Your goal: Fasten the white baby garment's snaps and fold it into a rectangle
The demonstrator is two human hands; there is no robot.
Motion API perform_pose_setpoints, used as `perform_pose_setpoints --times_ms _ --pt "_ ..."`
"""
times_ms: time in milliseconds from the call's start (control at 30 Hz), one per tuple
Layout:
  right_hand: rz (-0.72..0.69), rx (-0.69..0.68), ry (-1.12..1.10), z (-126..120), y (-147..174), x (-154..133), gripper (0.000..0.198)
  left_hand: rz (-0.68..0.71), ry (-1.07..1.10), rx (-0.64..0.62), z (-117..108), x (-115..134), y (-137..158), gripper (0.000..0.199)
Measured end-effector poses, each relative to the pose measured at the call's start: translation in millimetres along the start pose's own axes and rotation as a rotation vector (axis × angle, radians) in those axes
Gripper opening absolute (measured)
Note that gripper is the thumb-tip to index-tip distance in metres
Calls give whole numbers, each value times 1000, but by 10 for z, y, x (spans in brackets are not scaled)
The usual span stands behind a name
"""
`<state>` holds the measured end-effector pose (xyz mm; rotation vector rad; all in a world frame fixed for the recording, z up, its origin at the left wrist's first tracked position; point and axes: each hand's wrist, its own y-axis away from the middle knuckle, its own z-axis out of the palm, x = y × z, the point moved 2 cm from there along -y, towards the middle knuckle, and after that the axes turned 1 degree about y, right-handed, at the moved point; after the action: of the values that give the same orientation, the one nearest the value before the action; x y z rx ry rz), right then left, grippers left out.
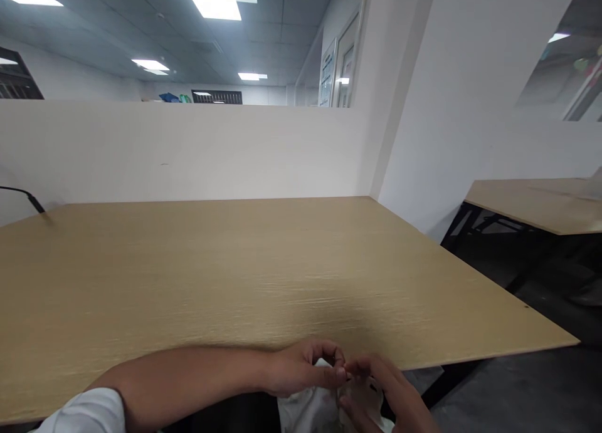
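Low in the head view, my left hand (pixel 305 367) reaches in from the left over the table's near edge, its thumb and index finger pinched together. My right hand (pixel 388 386) meets it fingertip to fingertip, also with bent, closed fingers. Anything between the fingertips is too small to make out. Just below and behind the fingers is pale white material (pixel 305 411), perhaps clothing on my lap; a paler piece with a small dark spot shows beside my right fingers. I cannot tell whether either hand grips it.
A wide wood-grain table (pixel 211 264) spreads in front of me, its right edge running diagonally. A low white partition (pixel 211 151) stands behind it. A black cable (pixel 35 202) lies at the far left. Another table (pixel 540 201) stands to the right, past a gap.
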<state>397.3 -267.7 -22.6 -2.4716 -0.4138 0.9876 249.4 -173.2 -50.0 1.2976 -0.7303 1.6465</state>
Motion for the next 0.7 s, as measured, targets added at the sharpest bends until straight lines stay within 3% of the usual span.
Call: perform_pose_setpoints --times_ms 100,233,500,700 --pt "20 -6 54 4 -10 63 8 21 69 47 4 -8 -6 54" --pt "108 49 104 65 59 150 21 19 126 102 3 -29 -19 51" --pt "193 209 166 98 130 203 31 -139 91 129 -53 -108 -42 46" --pt "117 -65 66 107 64 132 24 -97 268 167 -16 -140 -79 45"
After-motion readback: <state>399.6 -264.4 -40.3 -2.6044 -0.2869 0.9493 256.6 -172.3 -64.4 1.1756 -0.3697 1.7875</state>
